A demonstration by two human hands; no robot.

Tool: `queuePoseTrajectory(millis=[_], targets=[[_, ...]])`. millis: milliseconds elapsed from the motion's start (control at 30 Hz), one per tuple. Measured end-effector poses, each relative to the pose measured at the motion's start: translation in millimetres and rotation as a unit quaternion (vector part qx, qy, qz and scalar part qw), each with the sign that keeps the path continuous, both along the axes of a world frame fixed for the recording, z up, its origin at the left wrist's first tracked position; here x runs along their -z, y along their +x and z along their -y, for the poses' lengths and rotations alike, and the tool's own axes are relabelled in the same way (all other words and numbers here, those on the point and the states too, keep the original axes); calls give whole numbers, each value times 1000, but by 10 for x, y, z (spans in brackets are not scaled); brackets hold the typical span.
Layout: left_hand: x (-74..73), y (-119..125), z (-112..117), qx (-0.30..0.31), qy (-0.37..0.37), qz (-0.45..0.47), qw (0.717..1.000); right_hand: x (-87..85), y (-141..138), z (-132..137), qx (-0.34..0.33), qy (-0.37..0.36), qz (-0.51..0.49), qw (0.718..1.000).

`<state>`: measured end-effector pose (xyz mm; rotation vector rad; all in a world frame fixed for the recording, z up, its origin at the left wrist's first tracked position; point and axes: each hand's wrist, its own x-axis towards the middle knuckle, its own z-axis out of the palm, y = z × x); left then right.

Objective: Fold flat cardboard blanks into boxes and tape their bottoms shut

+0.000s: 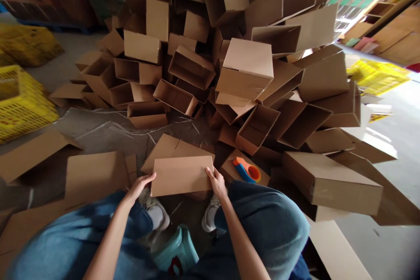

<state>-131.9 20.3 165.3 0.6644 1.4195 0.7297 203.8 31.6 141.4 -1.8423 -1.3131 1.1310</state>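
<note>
A flat brown cardboard box [181,175] sits in front of my knees, held from both sides. My left hand [140,186] grips its left edge with fingers curled round it. My right hand [215,180] grips its right edge the same way. Under it lies another flattened box [170,146]. An orange and blue tape dispenser [246,169] rests on a cardboard piece just right of my right hand. My legs in blue jeans and white shoes [210,218] are below the box.
A tall heap of open assembled cardboard boxes [246,70] fills the space ahead. Flat cardboard sheets [95,175] lie on the left, a closed box [331,181] on the right. Yellow plastic crates [19,100] stand at the left and far right. A teal container [175,249] sits between my legs.
</note>
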Motion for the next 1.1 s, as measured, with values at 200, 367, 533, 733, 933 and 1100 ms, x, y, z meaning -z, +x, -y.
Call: queuePoseTrajectory(millis=[200, 367, 533, 733, 933, 1100], targets=[[-59, 55, 32, -62, -48, 7, 997, 118, 73, -80, 43, -1, -121, 992], [28, 88, -5, -69, -42, -7, 997, 183, 112, -171, 50, -4, -168, 984], [63, -3, -68, -3, -39, -18, 999, 129, 139, -201, 43, -8, -208, 977], [-8, -36, -168, 5, -25, -1, 1000, 168, 163, -224, 58, -9, -197, 979], [-41, 61, -136, -67, -56, -15, 996, 201, 165, -174, 58, -12, -185, 981], [-98, 119, -110, -105, -81, -24, 991, 168, 191, -153, 22, -21, -220, 975]])
